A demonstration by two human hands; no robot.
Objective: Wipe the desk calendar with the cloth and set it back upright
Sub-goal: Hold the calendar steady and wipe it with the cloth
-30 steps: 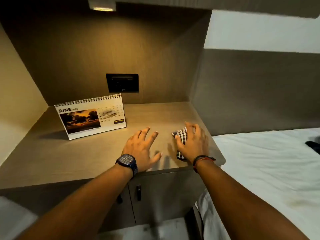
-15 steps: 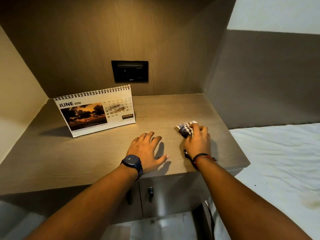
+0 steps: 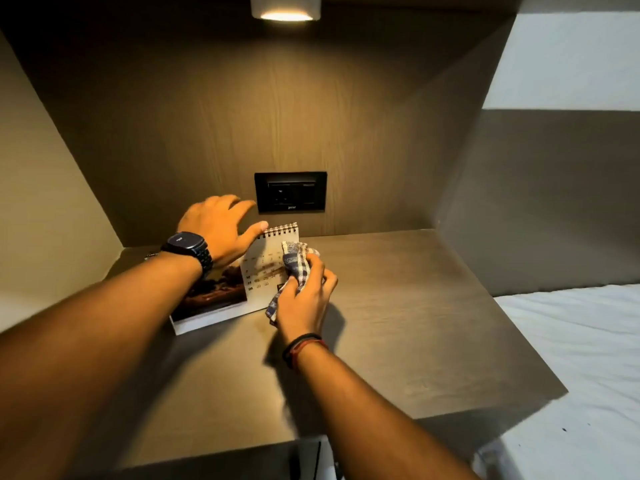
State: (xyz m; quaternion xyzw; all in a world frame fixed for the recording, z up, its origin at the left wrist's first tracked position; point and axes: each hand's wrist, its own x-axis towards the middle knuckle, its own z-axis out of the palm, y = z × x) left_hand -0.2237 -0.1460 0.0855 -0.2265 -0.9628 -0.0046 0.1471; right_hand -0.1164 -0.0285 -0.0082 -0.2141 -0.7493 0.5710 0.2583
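A desk calendar (image 3: 258, 271) stood upright on a wooden desk (image 3: 398, 306), towards its back left, its printed face turned to the camera and tilted back, its long axis running left to right along the desk and its spiral binding uppermost. The left hand (image 3: 216, 225), a dark watch (image 3: 188, 249) on its wrist, was spread open over the calendar's top edge, the thumb resting against the binding; whether the fingers behind touched the calendar could not be told. The right hand (image 3: 304, 299), a band (image 3: 301, 346) round its wrist, was closed on a bunched checked cloth (image 3: 294, 268) and pressed it against the right part of the calendar's face, over the date grid. The left part of the face, with a dark photograph, was partly hidden behind the left forearm. On the wood-grain wall behind the desk sat a black socket plate (image 3: 291, 192), and a lamp (image 3: 285, 8) overhead was lit. A bed (image 3: 581, 358) with a white sheet lay just beside the desk on the right. Nothing that held other things could be made out on the desk.
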